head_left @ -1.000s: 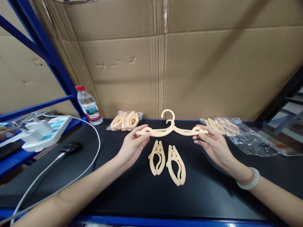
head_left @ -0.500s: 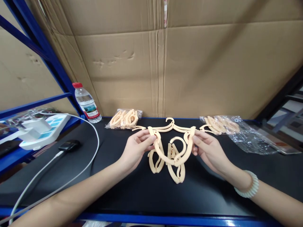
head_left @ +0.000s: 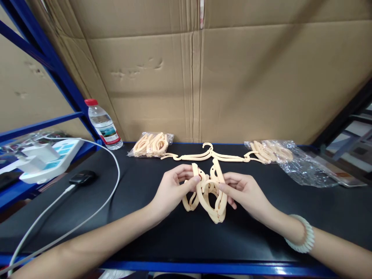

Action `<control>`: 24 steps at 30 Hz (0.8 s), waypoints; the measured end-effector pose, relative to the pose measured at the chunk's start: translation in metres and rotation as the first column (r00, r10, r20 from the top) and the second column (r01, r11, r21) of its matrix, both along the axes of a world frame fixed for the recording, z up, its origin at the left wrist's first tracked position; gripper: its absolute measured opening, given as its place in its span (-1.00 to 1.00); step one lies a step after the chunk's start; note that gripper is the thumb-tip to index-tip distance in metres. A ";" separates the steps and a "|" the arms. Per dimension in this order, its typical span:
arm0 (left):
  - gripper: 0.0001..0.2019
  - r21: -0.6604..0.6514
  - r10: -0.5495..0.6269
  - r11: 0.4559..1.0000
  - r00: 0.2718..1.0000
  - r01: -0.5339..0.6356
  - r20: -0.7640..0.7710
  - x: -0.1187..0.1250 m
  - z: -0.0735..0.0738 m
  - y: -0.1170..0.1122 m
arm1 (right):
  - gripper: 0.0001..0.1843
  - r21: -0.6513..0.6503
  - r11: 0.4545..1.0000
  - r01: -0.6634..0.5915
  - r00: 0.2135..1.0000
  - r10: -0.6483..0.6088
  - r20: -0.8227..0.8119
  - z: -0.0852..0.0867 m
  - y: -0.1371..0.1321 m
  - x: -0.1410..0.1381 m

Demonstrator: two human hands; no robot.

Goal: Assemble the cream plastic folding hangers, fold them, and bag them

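Between my two hands is a cream folding clothes hanger (head_left: 204, 197), its two arms bent up into a narrow V with the hook curled inside. My left hand (head_left: 177, 188) pinches the end of one arm between thumb and fingers. The other arm's end is gripped by my right hand (head_left: 242, 190). Behind and below it lie other folded hangers (head_left: 190, 202), partly hidden by the held one. Farther back, an unfolded hanger (head_left: 196, 157) lies flat with its hook pointing away from me.
Bagged folded hangers (head_left: 151, 145) lie at the back left, and more hangers in a torn clear bag (head_left: 302, 166) at the back right. A water bottle (head_left: 104, 126), a power strip (head_left: 55, 162), a black device (head_left: 83, 178) and a white cable (head_left: 118, 170) occupy the left.
The held hanger's arms have folded closer together as both hands moved inward, the right one more. It now covers more of the folded hanger beneath. The view has shifted slightly.
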State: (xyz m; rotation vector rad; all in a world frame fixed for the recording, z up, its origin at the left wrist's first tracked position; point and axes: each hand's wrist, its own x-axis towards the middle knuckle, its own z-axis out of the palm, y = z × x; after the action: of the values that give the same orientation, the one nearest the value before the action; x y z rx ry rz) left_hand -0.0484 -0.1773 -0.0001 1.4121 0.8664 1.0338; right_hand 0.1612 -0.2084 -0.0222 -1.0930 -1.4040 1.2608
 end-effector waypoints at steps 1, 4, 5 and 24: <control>-0.74 0.018 0.005 1.000 1.000 -0.005 -0.004 0.000 0.000 0.000 | -0.60 0.004 1.000 0.004 1.000 -0.004 0.025 0.000 -0.001 0.000; -0.75 0.078 -0.021 0.997 0.999 0.023 -0.027 -0.001 -0.002 -0.001 | -0.62 0.042 0.998 0.038 0.996 -0.041 0.076 -0.001 -0.002 -0.001; -0.76 0.099 -0.032 0.994 0.999 0.035 -0.035 0.000 -0.003 -0.001 | -0.63 0.053 0.998 0.042 0.995 -0.046 0.087 -0.001 -0.002 -0.002; -0.79 0.047 -0.081 0.995 0.984 0.090 -0.161 0.005 0.004 -0.012 | -0.69 0.057 0.979 -0.195 0.975 0.187 0.123 0.009 -0.012 -0.011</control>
State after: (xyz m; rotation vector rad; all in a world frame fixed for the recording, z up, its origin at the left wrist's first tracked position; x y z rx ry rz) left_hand -0.0431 -0.1897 0.0040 1.5807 0.8899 0.8947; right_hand 0.1502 -0.2200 -0.0129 -1.0172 -1.6629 1.2897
